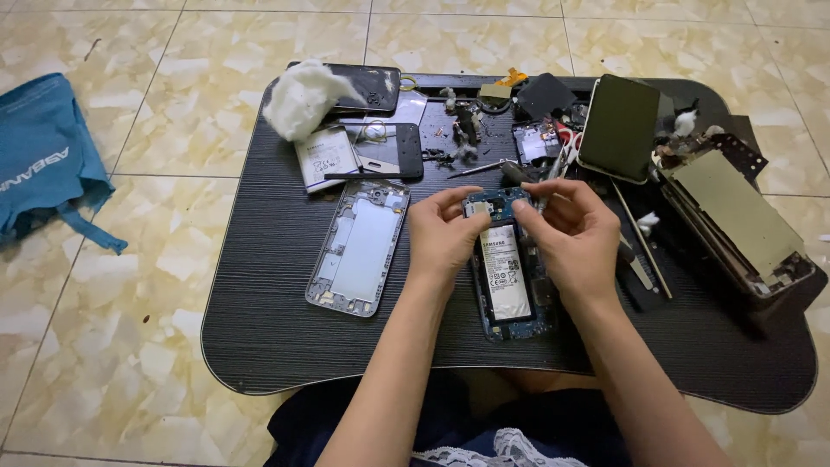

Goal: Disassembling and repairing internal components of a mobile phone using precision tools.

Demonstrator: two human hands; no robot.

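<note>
An opened blue phone body (508,322) with a white battery (504,272) lies on the dark tray table (259,303). My left hand (443,238) rests on the phone's left edge, its fingertips pinched at the top of the circuit board. From the right, my right hand (575,238) covers the phone's other side, with fingers bent over the top near the battery. Whether a small part sits between the fingertips cannot be told.
A silver phone frame (359,246) lies left of the phone. Behind it are a loose battery (325,156), a dark phone (393,149), cotton wool (303,97), tools and small parts. A green-backed phone (619,127) and an opened device (735,216) sit right. A blue bag (43,164) lies on the tiled floor.
</note>
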